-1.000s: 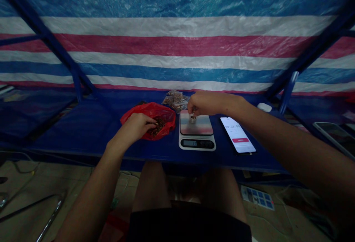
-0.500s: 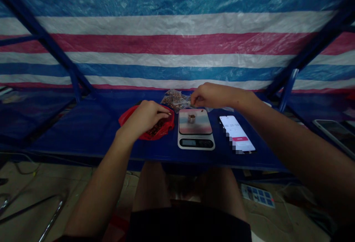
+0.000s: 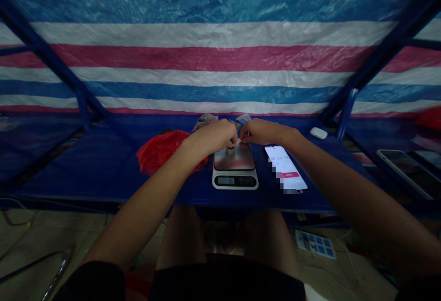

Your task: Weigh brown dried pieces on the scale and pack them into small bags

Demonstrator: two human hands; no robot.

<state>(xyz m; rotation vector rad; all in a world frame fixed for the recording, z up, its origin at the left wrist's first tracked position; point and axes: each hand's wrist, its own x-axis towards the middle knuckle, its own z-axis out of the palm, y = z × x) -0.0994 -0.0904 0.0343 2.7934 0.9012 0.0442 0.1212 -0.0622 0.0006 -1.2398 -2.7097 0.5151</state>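
A kitchen scale stands on the blue table in front of me, its display lit. On its plate sits a small metal cup. My left hand is right over the cup, fingertips pinched together at its rim; what they hold, if anything, is hidden. Just right of it, at the plate's back edge, my right hand is closed in a pinch, its contents too small to name. Beside the scale a red plastic bag lies partly under my left forearm. Clear bags of small brown pieces lie behind my hands.
A phone showing a running timer lies right of the scale. A small white case is farther back. Another phone-like device lies at the far right. Blue metal posts rise before a striped tarp.
My left hand has left the red bag and moved right, over the cup. My right hand has come nearer the cup. The view has shifted slightly; the scale's display has lit brighter.
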